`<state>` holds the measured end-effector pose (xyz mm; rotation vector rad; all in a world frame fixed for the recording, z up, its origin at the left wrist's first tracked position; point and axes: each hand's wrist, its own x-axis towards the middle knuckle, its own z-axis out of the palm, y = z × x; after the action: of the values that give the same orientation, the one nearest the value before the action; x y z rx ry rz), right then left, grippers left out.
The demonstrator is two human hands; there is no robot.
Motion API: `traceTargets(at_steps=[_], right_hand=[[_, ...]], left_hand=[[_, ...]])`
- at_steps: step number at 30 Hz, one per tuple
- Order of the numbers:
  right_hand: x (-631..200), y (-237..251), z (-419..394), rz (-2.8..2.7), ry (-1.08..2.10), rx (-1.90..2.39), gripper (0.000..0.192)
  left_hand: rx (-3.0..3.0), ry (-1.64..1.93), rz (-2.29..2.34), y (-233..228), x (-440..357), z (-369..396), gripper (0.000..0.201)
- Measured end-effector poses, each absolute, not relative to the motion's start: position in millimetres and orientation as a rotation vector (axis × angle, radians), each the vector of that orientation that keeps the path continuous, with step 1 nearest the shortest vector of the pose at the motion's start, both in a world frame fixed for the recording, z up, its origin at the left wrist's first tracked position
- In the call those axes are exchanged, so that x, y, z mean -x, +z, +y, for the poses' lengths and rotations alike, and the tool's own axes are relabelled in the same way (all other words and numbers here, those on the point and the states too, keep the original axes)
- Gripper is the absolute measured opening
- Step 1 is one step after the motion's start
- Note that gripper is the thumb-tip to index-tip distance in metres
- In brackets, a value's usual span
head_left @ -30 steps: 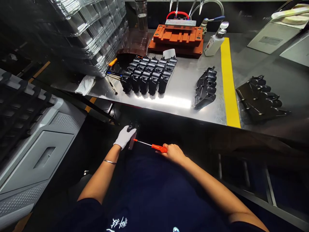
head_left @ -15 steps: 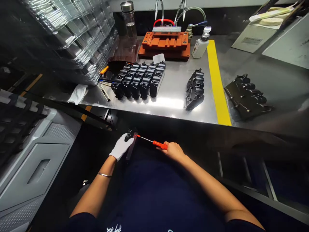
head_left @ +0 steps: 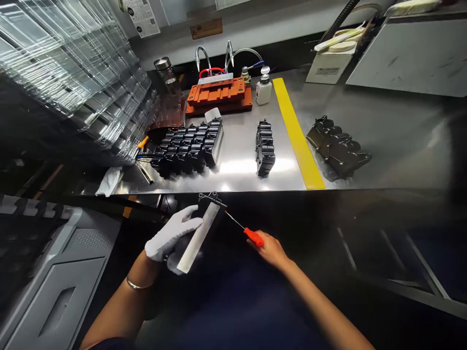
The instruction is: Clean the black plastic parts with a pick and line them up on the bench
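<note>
A black part (head_left: 199, 238) faced with a straight, pale metallic strip was held at a slant before the bench (head_left: 237, 180), its far end close to the front edge. The left hand (head_left: 171, 236), in a white glove, had its grip pinching the part, with the thumb against the strip. The bare right hand (head_left: 272, 250) had its grip wrapped around a red-handled tool (head_left: 254, 237), whose thin shaft ended just beside the part's far end; whether they touched, I could not tell. A dark gap separated the handle from the bench edge.

On the shiny steel, ribbed black pieces (head_left: 189, 150) stood packed side by side; well apart, one single piece (head_left: 265, 148) stood upright, near matte yellow tape (head_left: 297, 133). Beyond the tape lay a dark, lobed piece (head_left: 335, 148). Behind sat a stepped orange fixture (head_left: 219, 95); crinkled, glossy clear plastic trays (head_left: 91, 73) were stacked to the left.
</note>
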<state>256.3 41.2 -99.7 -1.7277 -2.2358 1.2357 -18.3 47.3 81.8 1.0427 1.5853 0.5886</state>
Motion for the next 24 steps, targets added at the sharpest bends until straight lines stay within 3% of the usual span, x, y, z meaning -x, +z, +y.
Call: traceTargets(at_steps=[4, 10, 14, 17, 24], right_hand=[[-246.5, -103.0, 26.0, -2.351, 1.258, 1.670, 0.017], [-241.5, -110.5, 22.3, -2.383, 1.263, 1.679, 0.024], [-237.3, -115.9, 25.1, -2.432, 1.253, 1.639, 0.025], [-232.3, -118.5, 25.5, -2.463, 1.219, 1.629, 0.026], [-237.6, -122.1, 20.9, -2.393, 1.162, 1.698, 0.027]], left_hand=[[-1.053, 0.710, 1.536, 77.8, -7.7, 60.6, 0.049], [-1.163, 0.808, 1.508, 86.9, -26.6, 78.1, 0.043], [-1.306, 0.980, 1.590, 102.4, -42.9, 143.5, 0.049], [-1.734, 0.788, 1.705, 99.6, -66.5, 204.5, 0.045], [-1.972, 0.576, 1.863, 92.2, -101.6, 270.2, 0.038]])
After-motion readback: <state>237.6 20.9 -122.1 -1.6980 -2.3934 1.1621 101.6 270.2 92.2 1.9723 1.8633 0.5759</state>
